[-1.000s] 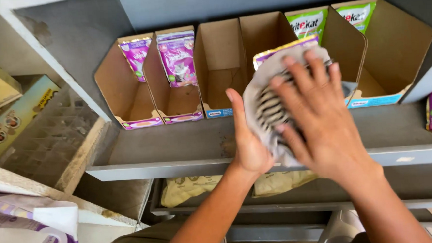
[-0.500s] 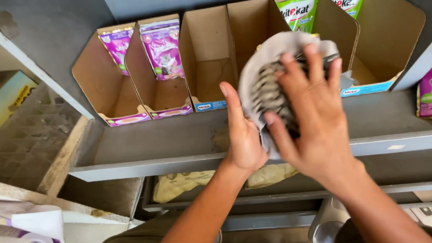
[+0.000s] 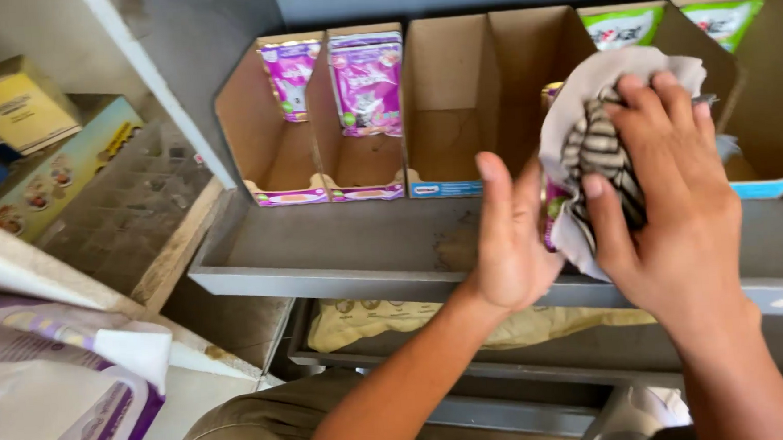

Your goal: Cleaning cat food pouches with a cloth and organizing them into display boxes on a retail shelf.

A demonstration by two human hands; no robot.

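Your right hand (image 3: 676, 205) fingers (image 3: 650, 117) press a striped cloth (image 3: 589, 147) onto a purple pouch (image 3: 550, 225), which your left hand (image 3: 510, 240) holds above the grey shelf (image 3: 339, 249). You look mid-wipe; next, rub gently, keeping hold of it.

I count cardboard display boxes (image 3: 446, 101): 5 | purple pouches (image 3: 366, 69): 2 | green pouches (image 3: 624, 27): 2 | striped cloth (image 3: 597, 147): 1 | hands: 2
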